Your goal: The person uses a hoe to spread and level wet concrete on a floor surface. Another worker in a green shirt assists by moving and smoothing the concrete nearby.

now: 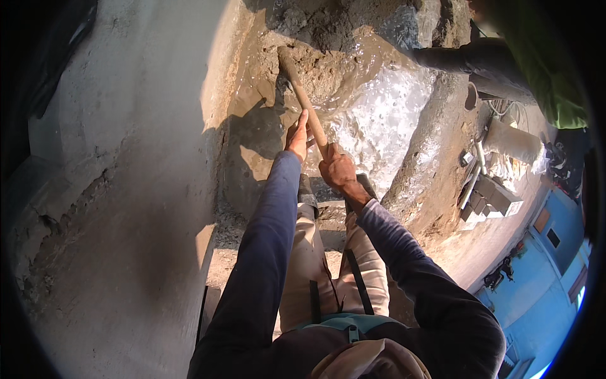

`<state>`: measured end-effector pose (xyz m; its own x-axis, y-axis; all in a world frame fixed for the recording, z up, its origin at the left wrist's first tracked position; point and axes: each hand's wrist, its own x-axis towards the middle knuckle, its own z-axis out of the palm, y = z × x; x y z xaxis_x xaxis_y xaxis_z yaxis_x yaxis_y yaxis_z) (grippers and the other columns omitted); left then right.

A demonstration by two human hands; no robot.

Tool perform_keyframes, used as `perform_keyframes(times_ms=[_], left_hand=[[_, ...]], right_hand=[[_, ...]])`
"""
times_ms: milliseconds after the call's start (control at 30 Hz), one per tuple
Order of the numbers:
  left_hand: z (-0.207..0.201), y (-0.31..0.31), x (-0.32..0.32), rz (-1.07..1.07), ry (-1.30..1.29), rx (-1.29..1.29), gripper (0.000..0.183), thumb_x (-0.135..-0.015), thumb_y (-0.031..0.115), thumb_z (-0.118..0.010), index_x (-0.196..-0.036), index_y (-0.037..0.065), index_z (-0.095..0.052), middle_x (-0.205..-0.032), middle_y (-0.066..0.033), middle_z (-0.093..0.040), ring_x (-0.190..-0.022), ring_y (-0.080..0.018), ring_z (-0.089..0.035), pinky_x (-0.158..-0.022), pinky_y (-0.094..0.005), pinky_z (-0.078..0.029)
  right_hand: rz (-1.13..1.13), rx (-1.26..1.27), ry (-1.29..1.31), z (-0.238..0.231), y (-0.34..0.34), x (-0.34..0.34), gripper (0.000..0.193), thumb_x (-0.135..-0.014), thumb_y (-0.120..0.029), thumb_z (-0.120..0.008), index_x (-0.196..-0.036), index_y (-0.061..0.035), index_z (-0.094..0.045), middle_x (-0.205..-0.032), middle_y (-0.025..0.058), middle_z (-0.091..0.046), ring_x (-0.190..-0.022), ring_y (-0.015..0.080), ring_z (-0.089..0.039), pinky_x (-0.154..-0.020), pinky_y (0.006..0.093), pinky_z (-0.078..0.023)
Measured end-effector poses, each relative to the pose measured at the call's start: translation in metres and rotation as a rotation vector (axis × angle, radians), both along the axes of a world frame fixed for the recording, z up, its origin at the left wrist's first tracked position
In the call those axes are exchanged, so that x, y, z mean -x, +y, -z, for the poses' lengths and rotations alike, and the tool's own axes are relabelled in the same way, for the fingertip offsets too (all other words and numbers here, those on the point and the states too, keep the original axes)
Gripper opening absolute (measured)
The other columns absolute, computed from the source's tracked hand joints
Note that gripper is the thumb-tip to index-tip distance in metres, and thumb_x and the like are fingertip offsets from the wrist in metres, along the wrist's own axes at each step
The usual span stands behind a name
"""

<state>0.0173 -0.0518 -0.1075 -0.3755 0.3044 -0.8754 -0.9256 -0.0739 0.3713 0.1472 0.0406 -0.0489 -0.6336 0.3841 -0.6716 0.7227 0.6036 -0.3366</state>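
Note:
A long, round wooden tool handle [303,98] slants from the wet mud [328,69] at the top down to my hands. I cannot make out the tool's head at its far end. My right hand [339,169] is wrapped round the near end of the handle. Farther up, on the handle's left side, is my left hand [298,136], its thumb or a finger stretched out along the wood. Its fingers look loose and apart, not wrapped round the wood. Shiny grey water [385,107] lies to the right of the handle, beyond my feet.
A pale plastered wall or slab [145,158] takes up the left side. A muddy raised rim [423,145] curves along the right of the water. Another person's dark trouser leg [473,60] is at the upper right. Blocks [495,196] and a rolled sack [512,142] lie farther right.

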Motion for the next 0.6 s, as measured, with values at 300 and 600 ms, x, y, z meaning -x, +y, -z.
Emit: perform_keyframes(times_ms=[300,600], left_hand=[[0.005,-0.019,-0.136,-0.177,-0.4,0.117,0.029,-0.09,0.035,-0.078,-0.087,0.017,-0.055,-0.062,0.0049,-0.047,-0.049,-0.0128,-0.045,-0.051,-0.0354,-0.041],[-0.045,-0.059,-0.188,-0.442,-0.47,-0.035,0.036,-0.084,0.034,-0.077,-0.078,0.02,-0.045,-0.059,0.0053,-0.039,-0.048,-0.0126,-0.04,-0.051,-0.0332,-0.037]], right_hand=[[-0.038,0.155,-0.193,-0.073,-0.051,-0.157,0.039,-0.092,-0.031,-0.062,-0.118,-0.0085,-0.045,-0.085,0.0247,-0.069,-0.081,0.0496,-0.067,-0.073,0.0604,-0.051],[-0.149,0.015,-0.304,-0.118,-0.048,-0.178,0.019,-0.093,-0.025,-0.058,-0.106,-0.0134,-0.052,-0.082,0.021,-0.071,-0.078,0.0466,-0.069,-0.071,0.061,-0.052]])
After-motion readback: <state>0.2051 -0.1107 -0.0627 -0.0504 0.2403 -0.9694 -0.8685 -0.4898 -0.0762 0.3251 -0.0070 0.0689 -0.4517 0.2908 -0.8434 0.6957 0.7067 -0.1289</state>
